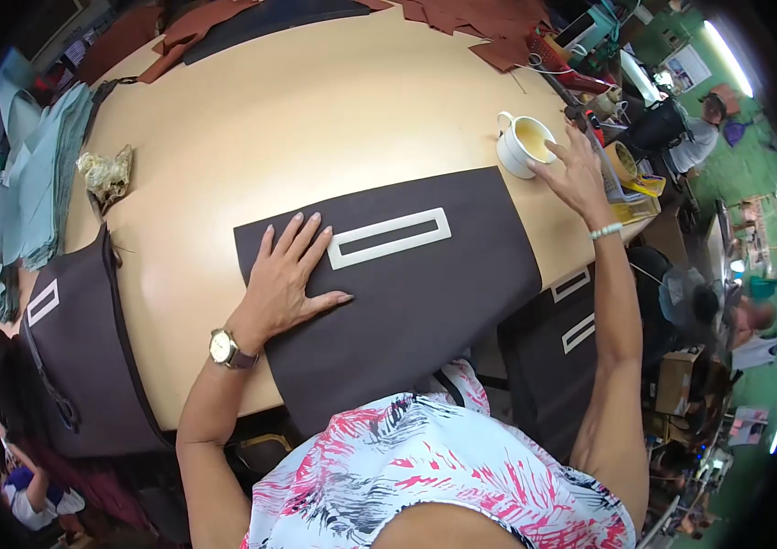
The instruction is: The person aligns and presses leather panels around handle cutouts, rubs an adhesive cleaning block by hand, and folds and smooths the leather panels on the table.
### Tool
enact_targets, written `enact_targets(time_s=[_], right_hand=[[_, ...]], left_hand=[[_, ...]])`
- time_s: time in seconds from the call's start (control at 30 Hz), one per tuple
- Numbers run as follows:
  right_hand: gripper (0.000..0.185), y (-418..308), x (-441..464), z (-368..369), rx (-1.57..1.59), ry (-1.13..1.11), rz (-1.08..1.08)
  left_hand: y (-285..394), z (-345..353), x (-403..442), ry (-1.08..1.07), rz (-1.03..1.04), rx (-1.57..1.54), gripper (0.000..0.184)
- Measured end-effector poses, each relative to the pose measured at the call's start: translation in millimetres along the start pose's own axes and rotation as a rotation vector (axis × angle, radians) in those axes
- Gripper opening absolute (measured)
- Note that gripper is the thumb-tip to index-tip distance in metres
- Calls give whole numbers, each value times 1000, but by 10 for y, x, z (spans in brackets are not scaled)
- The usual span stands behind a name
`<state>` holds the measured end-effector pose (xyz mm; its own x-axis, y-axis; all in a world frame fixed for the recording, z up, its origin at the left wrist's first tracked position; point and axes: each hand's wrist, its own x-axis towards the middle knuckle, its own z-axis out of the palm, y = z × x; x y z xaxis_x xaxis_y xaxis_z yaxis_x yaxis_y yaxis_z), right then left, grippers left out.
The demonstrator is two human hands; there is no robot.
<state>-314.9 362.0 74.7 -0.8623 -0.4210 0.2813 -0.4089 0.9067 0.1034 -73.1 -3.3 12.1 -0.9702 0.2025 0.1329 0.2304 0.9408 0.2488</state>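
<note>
My left hand (286,285) lies flat with its fingers spread on a dark fabric panel (407,302), just left of a white rectangular frame (390,239) on that panel. My right hand (576,172) is at the right side of the table, beside a white cup (516,151) with yellowish contents. Its fingers are apart, and the thumb and a fingertip are at the cup's rim; whether they touch the contents I cannot tell.
Dark panels with a white frame (43,302) hang over the table's left edge. Teal sheets (45,174) and a crumpled yellowish lump (107,176) sit at the left. Brown leather pieces (489,23) lie along the far edge. Tools, a tape roll (621,162) and people stand at the right.
</note>
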Motion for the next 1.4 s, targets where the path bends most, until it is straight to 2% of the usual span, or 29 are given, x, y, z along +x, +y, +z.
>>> enact_targets(time_s=[0.07,0.17,0.27,0.37,0.47,0.5,0.53,0.6,0.7,0.83,0.93,1.0,1.07,1.17,1.27,1.4], right_hand=[[64,-69,140,-32,-86,-171,16],[67,-101,266,108,-110,-190,-13],[70,-160,324,87,-128,-327,42],[60,-101,367,-72,-114,-263,24],[45,9,271,-200,-15,-13,33],[25,44,208,-171,-1,19,28],[24,88,146,-154,-45,-25,-16],[28,161,31,-143,-134,-113,-105],[36,99,-102,-136,-135,-100,-99],[39,-166,-255,-280,-232,-63,-223],[41,-745,-417,-562,116,25,-398],[43,-1169,-643,-575,449,61,-390],[49,-1406,-830,-373,711,-84,-305],[54,-1501,-963,25,824,-163,-106],[59,-1503,-1021,261,650,-162,-130],[55,-1625,-1031,184,401,-177,-115]], left_hand=[[24,-9,-40,-1,-21,21,84],[21,-18,-53,-11,-23,29,83],[25,-12,-66,-3,-26,26,83],[22,-1,-77,18,-13,39,82],[19,13,-76,16,-4,53,82],[14,14,-75,10,-1,57,82],[12,15,-76,15,3,59,82],[12,23,-81,27,10,62,82],[17,30,-78,37,11,58,81],[6,43,-93,47,17,57,80],[10,53,-89,65,18,60,80],[14,58,-84,70,19,58,80],[11,53,-89,48,11,53,80],[8,53,-96,36,4,54,81],[-2,65,-95,61,15,56,80],[7,71,-79,54,6,59,81]])
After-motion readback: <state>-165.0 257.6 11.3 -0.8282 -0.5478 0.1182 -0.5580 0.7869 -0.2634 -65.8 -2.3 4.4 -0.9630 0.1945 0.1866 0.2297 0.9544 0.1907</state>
